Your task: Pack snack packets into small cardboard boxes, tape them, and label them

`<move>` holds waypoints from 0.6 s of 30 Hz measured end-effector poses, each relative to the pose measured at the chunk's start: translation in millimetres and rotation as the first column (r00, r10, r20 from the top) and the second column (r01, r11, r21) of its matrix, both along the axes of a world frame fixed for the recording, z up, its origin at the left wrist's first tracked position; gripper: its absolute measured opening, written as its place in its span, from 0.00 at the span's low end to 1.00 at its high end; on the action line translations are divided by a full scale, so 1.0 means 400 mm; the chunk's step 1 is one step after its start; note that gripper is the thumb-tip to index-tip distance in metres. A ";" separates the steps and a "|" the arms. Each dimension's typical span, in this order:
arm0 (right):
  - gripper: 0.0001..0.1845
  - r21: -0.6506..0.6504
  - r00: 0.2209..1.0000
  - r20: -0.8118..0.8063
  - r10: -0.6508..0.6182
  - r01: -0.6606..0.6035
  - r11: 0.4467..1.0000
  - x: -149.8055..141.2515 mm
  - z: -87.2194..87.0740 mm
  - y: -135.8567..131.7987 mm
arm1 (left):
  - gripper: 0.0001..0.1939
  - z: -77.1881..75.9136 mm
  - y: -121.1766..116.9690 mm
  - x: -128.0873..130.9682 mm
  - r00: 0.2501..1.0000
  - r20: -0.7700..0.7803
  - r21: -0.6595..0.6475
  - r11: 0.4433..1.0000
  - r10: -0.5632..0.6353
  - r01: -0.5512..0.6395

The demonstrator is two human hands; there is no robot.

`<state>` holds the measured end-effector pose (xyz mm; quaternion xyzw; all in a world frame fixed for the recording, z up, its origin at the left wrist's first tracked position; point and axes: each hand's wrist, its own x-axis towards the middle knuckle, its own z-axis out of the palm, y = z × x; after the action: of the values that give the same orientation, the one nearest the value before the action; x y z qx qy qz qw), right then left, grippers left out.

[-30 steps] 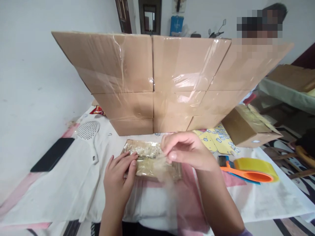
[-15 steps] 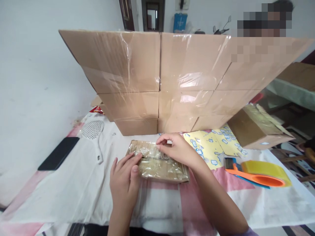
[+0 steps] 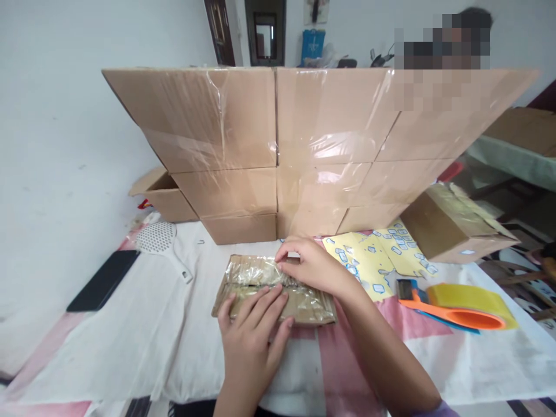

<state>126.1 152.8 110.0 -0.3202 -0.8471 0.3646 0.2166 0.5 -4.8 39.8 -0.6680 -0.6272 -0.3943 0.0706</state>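
Wrinkles could be set into the clear tape (image 3: 256,272) on the small cardboard box (image 3: 304,308), which is seen flat on the cloth-covered table (image 3: 200,359) in the lower centre of the frame; the likely cause would be film being dragged sideways or pulled up unevenly by the fingertips. The thin cardboard along the dark seam across its top could also be bent inward if it were pressed too hard, and the surface could be torn if stuck film were lifted sharply. By the left hand (image 3: 254,333) the near half of the box is covered, palm down, with the fingers extended and moderately spread and the thumb held apart. By the right hand (image 3: 310,266) the far half is touched, with the fingers curled and the thumb and forefinger brought close together; whether a film edge is pinched between them cannot be told. Just beyond, the large cardboard panel (image 3: 234,139) is stood upright, a patterned yellow sheet (image 3: 360,260) is laid near the right hand, and an orange tape dispenser (image 3: 460,315) is placed at lower right.
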 end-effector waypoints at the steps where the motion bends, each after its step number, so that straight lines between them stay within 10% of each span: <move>1: 0.06 0.057 0.999 0.040 -0.032 0.029 0.998 -0.001 -0.001 -0.002 | 0.14 -0.004 0.000 -0.001 1.000 -0.005 0.007 1.000 0.000 0.000; 8: 0.32 0.069 0.933 0.200 -0.301 0.293 0.954 0.019 -0.024 0.031 | 0.14 -0.010 -0.004 -0.018 0.993 -0.115 0.076 0.997 -0.007 0.016; 18: 0.24 -0.122 0.930 0.176 -0.323 0.346 0.930 0.025 -0.052 0.040 | 0.13 -0.070 0.013 -0.045 0.970 -0.235 0.229 0.973 0.053 0.002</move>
<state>136.2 168.8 89.4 -0.5026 -0.7641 0.3595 0.1851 -17.6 0.4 11.7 -0.6901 -0.5732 -0.3790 0.2271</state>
